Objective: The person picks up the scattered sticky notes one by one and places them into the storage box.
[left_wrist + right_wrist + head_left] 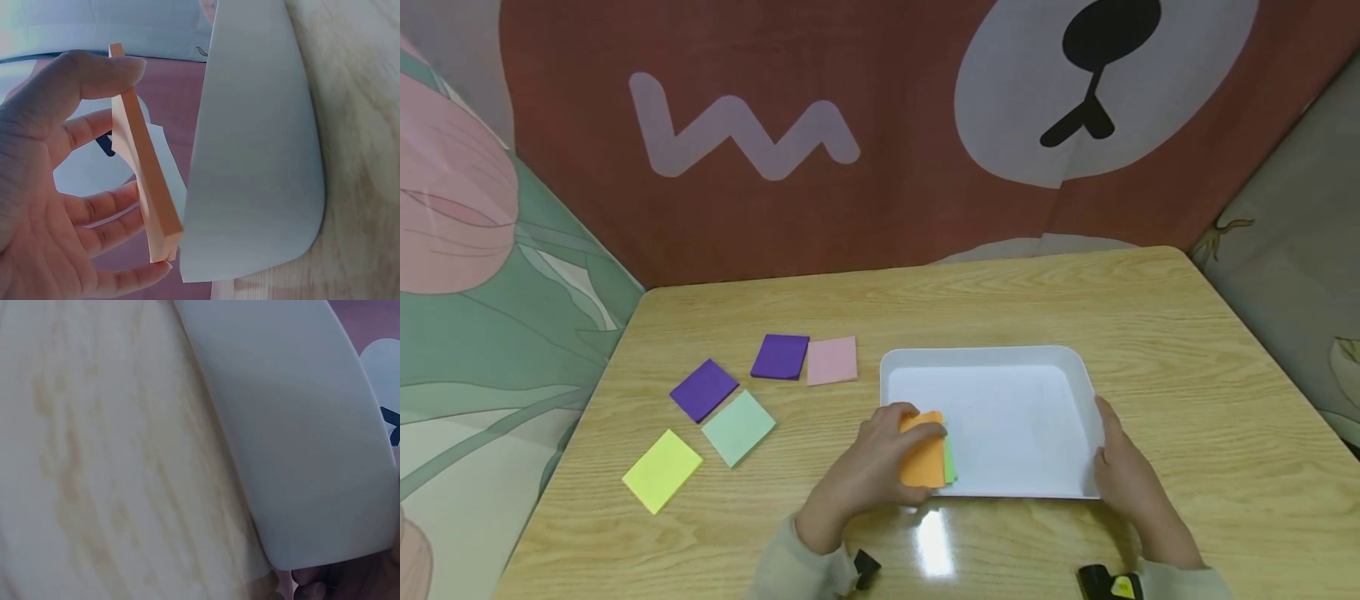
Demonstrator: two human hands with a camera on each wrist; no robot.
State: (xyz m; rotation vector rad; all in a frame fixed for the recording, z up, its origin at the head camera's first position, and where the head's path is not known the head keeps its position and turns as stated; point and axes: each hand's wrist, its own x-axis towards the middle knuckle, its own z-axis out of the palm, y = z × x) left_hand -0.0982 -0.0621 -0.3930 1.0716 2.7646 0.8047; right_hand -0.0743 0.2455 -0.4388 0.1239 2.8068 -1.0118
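Observation:
My left hand [880,467] holds an orange sticky-note pad [922,454] between thumb and fingers over the near left corner of a white tray [1000,367]. A green pad [950,461] peeks out just beneath the orange one inside the tray. In the left wrist view the orange pad [147,181] is seen edge-on, pinched between thumb and fingers [100,206], beside the tray's outer wall [256,156]. My right hand [1123,471] rests against the tray's near right corner; the right wrist view shows only the tray wall [300,437] and a fingertip [312,590].
On the wooden table [1187,375] left of the tray lie two purple pads [779,356] [703,389], a pink pad [832,360], a mint pad [738,427] and a yellow pad [662,469]. Patterned cloth [850,125] walls in the far and side edges.

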